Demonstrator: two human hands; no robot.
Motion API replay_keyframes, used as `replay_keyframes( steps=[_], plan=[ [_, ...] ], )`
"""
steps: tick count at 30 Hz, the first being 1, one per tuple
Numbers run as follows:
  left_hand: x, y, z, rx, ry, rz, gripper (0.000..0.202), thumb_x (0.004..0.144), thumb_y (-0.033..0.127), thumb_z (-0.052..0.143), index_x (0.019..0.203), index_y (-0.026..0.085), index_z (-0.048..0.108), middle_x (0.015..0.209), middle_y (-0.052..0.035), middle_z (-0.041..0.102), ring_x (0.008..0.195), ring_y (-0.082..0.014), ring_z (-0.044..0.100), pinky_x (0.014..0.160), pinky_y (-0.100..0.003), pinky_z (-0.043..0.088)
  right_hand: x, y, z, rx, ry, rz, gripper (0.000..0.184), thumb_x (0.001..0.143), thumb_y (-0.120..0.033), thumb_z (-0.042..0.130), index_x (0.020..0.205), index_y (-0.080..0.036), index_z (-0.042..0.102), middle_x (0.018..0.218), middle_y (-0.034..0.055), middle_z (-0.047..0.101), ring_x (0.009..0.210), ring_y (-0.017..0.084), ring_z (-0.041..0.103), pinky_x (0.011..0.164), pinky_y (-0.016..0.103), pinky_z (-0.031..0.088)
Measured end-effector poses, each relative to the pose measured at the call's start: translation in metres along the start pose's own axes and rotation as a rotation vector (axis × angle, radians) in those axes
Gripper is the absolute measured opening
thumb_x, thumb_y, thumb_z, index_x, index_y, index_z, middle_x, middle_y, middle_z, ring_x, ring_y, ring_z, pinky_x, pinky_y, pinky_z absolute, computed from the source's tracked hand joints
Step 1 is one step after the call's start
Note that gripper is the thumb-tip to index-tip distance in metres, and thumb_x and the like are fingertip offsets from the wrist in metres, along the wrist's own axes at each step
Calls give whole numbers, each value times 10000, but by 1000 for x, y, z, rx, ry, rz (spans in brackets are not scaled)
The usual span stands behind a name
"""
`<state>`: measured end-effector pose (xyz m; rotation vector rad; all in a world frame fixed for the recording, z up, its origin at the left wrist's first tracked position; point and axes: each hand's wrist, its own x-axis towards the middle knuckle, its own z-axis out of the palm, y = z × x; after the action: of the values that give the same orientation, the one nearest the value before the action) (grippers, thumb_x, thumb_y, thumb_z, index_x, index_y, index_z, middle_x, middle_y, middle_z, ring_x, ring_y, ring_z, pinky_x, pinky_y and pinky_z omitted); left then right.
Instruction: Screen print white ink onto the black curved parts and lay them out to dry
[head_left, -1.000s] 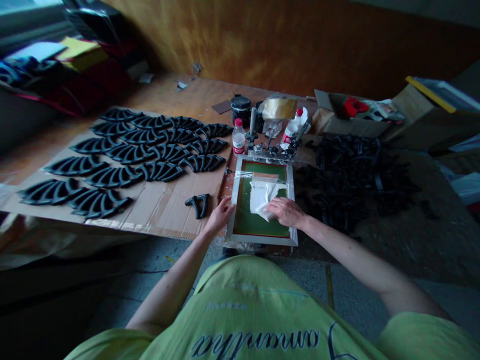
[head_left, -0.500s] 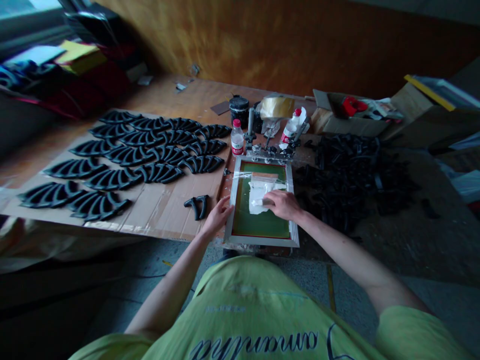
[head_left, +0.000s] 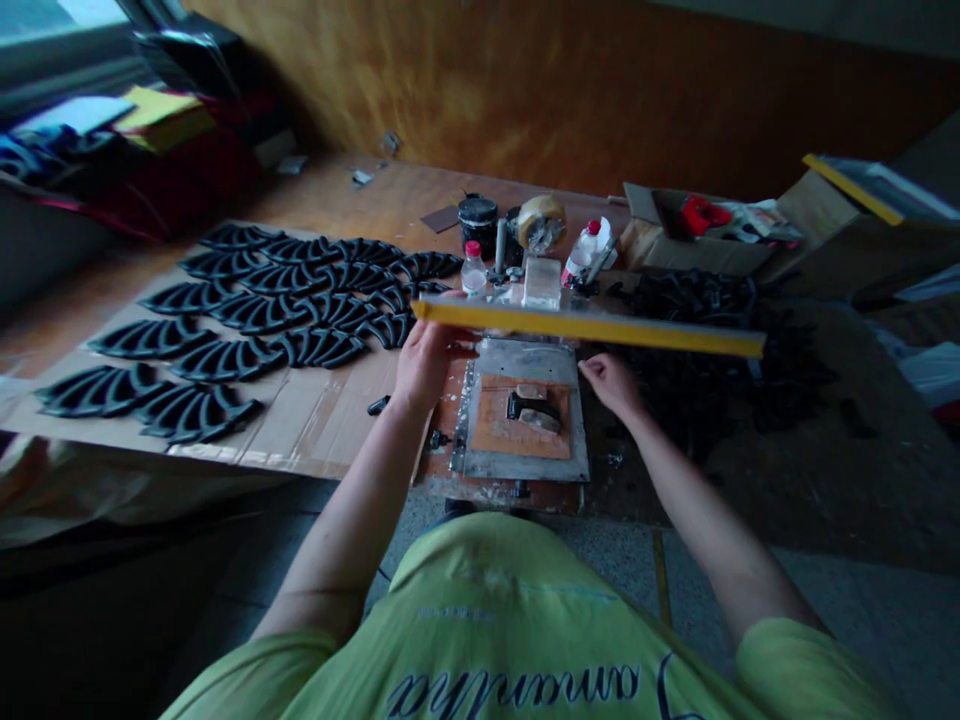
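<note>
My left hand [head_left: 427,365] grips the left end of a long yellow-edged bar [head_left: 592,326], possibly a squeegee, which spans above the press. My right hand [head_left: 611,385] hangs just below the bar, fingers loosely curled, holding nothing. Under the bar lies a metal plate [head_left: 480,440] carrying an orange pad [head_left: 510,430]. A black fan-shaped part [head_left: 529,405] rests on that pad. The green-meshed screen frame no longer covers the plate, and I cannot see where it is. My left forearm mostly hides a black part [head_left: 379,405] on the cardboard.
Rows of black parts cover a cardboard sheet [head_left: 322,445] on the left. A heap of black parts [head_left: 712,370] lies on the right. Bottles, a black tin [head_left: 478,222] and a tape roll [head_left: 541,222] stand behind the press.
The screen frame and white cloth have gone from the plate, exposing the orange pad and black part. My left hand now holds the yellow bar, and my right hand has moved off toward the right.
</note>
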<state>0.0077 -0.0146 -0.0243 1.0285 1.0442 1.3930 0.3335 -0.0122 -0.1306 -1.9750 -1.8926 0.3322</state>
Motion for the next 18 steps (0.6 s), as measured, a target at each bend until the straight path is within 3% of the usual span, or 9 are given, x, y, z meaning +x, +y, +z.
replay_keyframes(
  steps=[3,6,8,10,12,15,16,18],
  plan=[
    [18,6,15,-56,32,34,519,930,633,399,1152,202,584,909,-59,688,813,-154,688,658,-252,554,-38,-23,44,-118,-107,-218,269,879,-452,646,865,-183,642,993,108,670,978,241,601,861,348,470],
    [2,-15,18,-68,115,-21,563,898,691,408,1156,212,554,926,-67,698,819,-161,692,655,-257,558,-56,-49,64,-191,-139,-220,178,911,-356,626,869,-184,606,945,128,673,967,263,601,828,362,467],
    [-29,-41,19,-47,64,-242,614,824,737,499,1093,191,572,911,-93,708,790,-193,696,608,-274,554,-63,-63,65,-166,-123,-126,161,946,-340,571,916,-182,587,900,130,672,899,263,611,767,351,465],
    [-66,-69,21,-2,-140,-614,657,722,743,629,1029,163,604,916,-139,717,793,-248,703,568,-306,549,-73,-79,64,-109,-60,-77,174,968,-353,524,933,-189,570,882,126,665,872,266,608,746,352,460],
    [-95,-90,25,-40,-199,-757,649,718,740,636,1015,164,612,949,-143,719,843,-262,704,621,-337,565,-84,-95,65,-33,-5,-178,184,973,-370,508,912,-206,563,893,120,658,908,272,594,770,362,460],
    [-106,-106,19,-86,-77,-722,561,770,691,613,979,171,591,906,-101,714,799,-222,700,661,-328,563,-89,-100,65,118,-22,-459,198,961,-391,531,851,-229,562,892,85,647,944,252,575,824,358,460],
    [-101,-109,10,-53,-34,-692,525,792,664,603,972,171,577,893,-94,713,767,-211,700,645,-313,556,-85,-92,63,160,-20,-486,197,958,-387,538,842,-231,564,893,75,643,937,240,574,835,350,460],
    [-86,-112,-21,87,70,-616,460,850,617,546,980,175,545,896,-92,713,720,-200,699,608,-290,541,-67,-61,57,182,37,-372,154,948,-347,548,862,-222,574,922,79,638,935,231,575,858,347,458]
  ],
)
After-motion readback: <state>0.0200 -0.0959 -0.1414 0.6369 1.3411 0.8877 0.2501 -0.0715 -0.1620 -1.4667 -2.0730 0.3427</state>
